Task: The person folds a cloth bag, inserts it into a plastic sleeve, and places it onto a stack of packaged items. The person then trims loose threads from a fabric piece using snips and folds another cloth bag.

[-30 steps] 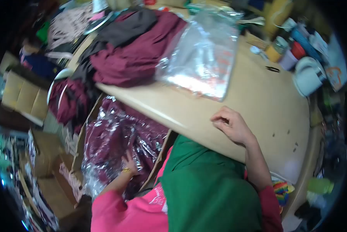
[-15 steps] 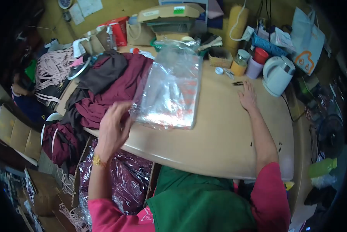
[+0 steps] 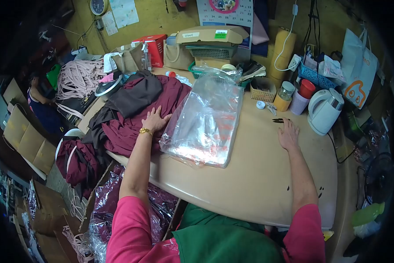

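My left hand [image 3: 155, 121] rests on a heap of maroon cloth [image 3: 173, 93], its fingers spread. Dark grey cloth [image 3: 137, 98] lies over part of that heap. Just right of the hand is a flat stack of clear plastic bags [image 3: 205, 127] with reddish print. My right hand [image 3: 289, 136] lies palm down on the table [image 3: 263, 175], fingers stretched out. Its fingertips are at a small black tool [image 3: 277, 120] that looks like thread snips; whether they touch it I cannot tell.
A white electric kettle [image 3: 324, 111], a lidded jar [image 3: 285, 96] and a wicker basket [image 3: 263, 90] stand at the back right. Below the table's left edge, a carton holds plastic-wrapped maroon items [image 3: 107, 201]. Another person [image 3: 41, 103] is at the far left.
My left hand has moved from above the table's front edge onto the maroon cloth and spread out. My right hand stays by the black tool. The camera view has shifted.
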{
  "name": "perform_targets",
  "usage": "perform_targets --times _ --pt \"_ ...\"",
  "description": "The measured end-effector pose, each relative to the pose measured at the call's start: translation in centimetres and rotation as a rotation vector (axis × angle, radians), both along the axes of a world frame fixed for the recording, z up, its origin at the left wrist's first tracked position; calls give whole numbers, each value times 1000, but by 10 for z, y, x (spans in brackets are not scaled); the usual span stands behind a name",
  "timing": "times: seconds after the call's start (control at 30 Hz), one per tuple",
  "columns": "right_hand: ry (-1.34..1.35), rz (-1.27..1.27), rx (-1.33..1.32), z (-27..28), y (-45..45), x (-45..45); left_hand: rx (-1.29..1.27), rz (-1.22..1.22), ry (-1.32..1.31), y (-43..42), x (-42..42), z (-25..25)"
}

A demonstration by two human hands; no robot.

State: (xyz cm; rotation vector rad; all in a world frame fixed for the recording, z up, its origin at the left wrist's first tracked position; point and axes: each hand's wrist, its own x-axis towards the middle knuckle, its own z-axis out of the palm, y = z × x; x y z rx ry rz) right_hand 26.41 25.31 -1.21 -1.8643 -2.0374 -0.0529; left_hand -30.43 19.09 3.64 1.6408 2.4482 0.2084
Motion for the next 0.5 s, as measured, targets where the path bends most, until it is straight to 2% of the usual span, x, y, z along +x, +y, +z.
perform_targets --times 0.07,0.17,0.23,0.3,0.37,0.4,0.43,0.5 --pt "-188 -37 70 3 -5 -3 32 0 -18 -4 1 0" --pt "-128 -21 92 -4 -15 -7 157 50 -59 0 -4 -3" --pt "-120 14 53 8 -44 -17 571 199 -153 11 -23 -18" --pt "-149 97 13 7 -74 -19 610 195 -55 20 -42 -16" --pt "-216 161 21 6 -109 -20 -182 19 93 30 -52 8" --pt "-253 177 25 12 -130 -26 -423 -129 141 44 -56 18" --pt "-254 175 26 9 -146 -29 -422 -130 140 38 -49 26" --pt "-20 272 162 2 -170 -29 -320 -228 40 19 -23 48"
